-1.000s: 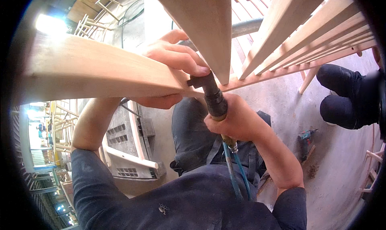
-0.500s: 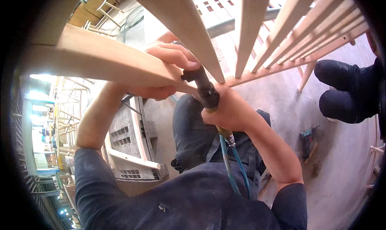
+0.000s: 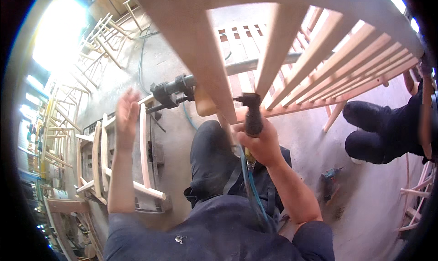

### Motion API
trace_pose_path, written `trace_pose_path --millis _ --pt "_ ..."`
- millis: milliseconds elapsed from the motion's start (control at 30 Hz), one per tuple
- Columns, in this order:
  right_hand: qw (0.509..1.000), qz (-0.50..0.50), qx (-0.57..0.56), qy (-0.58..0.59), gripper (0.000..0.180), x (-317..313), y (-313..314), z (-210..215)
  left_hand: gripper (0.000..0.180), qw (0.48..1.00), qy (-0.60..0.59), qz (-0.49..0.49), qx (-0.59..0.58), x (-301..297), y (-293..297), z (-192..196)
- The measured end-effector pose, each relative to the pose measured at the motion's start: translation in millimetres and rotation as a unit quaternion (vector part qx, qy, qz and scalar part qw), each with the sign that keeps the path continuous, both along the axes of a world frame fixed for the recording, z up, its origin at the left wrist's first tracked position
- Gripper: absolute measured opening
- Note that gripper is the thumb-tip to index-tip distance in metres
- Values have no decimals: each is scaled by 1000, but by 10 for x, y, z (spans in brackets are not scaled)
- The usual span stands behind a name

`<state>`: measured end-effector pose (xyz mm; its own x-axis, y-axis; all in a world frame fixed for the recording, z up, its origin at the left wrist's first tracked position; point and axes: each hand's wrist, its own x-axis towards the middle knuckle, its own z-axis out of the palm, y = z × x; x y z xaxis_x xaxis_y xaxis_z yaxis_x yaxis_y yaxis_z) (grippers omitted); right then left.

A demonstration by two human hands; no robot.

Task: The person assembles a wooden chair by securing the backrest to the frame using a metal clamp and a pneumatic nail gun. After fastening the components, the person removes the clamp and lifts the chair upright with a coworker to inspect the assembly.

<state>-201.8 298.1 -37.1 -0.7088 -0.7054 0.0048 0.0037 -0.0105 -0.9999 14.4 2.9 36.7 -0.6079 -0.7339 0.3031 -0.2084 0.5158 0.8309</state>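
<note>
Slatted wooden frame (image 3: 315,55) and hands, seen from above; places are given relative to the frame. The right hand (image 3: 261,142) grasps an angled black-headed tool (image 3: 252,112), its fingers wrapped around the body below the head. This tool stands at the frame's near edge, its head by the gap between the thick end member and the adjacent slat; whether it touches the wood cannot be told. Blue hoses (image 3: 253,188) run from the tool toward the person's body. The left hand (image 3: 127,108) is released and raised, blurred, well apart from the frame on its left. Between that hand and the frame lies a black clamp (image 3: 171,90), with a wooden block (image 3: 205,102) just beside the end member. Right of the frame's near edge are another person's dark-clad legs (image 3: 372,133); nearer the wearer than the frame, a drill (image 3: 329,181) lies on the floor.
</note>
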Motion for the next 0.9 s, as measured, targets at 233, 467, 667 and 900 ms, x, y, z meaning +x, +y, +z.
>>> trace_pose_path --millis 233,467,667,900 --pt "981 -90 108 134 18 -2 838 -259 59 951 137 -22 277 -48 232 -644" --pt "882 -284 322 197 19 -95 1966 -942 53 960 83 -18 267 -78 166 -579" --pt "863 -284 393 142 22 9 2702 -1637 36 852 -190 -6 487 -95 -44 316" --pt "842 -353 409 11 28 405 3790 -3187 89 981 -50 -178 -54 444 407 -101"
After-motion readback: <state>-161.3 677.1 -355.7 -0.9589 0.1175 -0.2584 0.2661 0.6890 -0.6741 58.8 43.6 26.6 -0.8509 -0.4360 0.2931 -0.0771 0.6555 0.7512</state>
